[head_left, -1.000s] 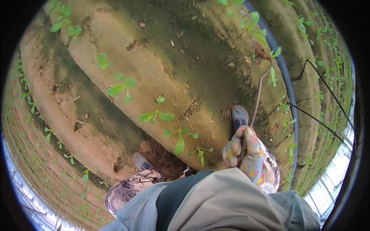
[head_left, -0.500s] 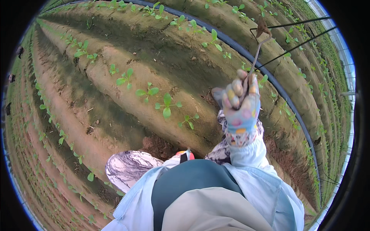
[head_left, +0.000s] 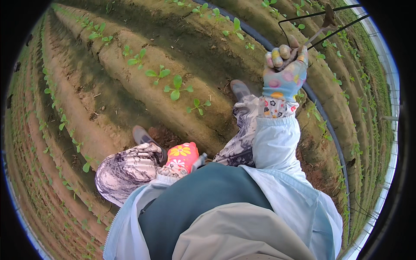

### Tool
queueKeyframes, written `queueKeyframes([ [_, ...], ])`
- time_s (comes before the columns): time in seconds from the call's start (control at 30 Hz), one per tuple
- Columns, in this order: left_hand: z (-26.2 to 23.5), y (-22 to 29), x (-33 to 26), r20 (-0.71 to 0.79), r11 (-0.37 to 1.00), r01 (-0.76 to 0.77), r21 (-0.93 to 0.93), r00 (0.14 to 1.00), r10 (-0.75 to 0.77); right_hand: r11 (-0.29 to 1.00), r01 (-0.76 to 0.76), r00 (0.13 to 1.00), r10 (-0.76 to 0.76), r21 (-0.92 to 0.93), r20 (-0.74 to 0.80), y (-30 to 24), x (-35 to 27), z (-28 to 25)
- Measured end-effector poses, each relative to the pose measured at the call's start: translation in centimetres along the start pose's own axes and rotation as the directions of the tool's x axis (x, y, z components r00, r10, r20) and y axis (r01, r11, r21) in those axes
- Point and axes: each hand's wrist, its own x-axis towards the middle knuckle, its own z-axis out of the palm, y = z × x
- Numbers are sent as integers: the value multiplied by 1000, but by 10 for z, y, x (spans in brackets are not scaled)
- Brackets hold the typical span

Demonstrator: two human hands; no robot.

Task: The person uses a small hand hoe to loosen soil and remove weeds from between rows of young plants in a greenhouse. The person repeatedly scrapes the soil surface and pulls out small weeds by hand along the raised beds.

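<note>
My right hand [head_left: 286, 73], in a pale glove with coloured dots, reaches forward over the ridge at the right. Its fingers are wrapped round the grip of a small hand hoe; a thin metal shank [head_left: 314, 37] leads up to a rusty brown blade [head_left: 329, 16]. The grip itself is mostly hidden by the fingers. My left hand [head_left: 182, 156], in a red glove with flowers, is low against my body between my knees. Its fingers are largely hidden, so what it holds cannot be told. Leafy seedlings [head_left: 175, 88] grow along the ridge ahead.
A dark hose [head_left: 323, 112] curves along the bed at the right. Thin black rods [head_left: 342, 31] cross near the hoe. My shoes [head_left: 239, 89] stand on the soil between planted ridges. Further seedling rows [head_left: 63, 121] run along the left.
My right hand has moved forward and to the right with the hoe. My left hand has come further into view beside my knee. The view has shifted slightly, showing both shoes.
</note>
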Motion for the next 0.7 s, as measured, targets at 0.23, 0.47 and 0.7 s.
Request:
queueKeyframes([
  [0.23, -33, -2, -16, -45, 998, -64, -9, 997, 64, 886, -72, 944, 209, -457, 256, 29, 14, 19],
  [0.47, -94, -1, 20, -347, 939, -292, -180, 912, 217, -136, 273, 893, 403, -952, 199, 120, 91, -61],
  [0.7, -126, -22, 44, -263, 926, -229, -300, 953, 151, -376, 134, 898, 438, -917, -49, 199, 173, -150],
])
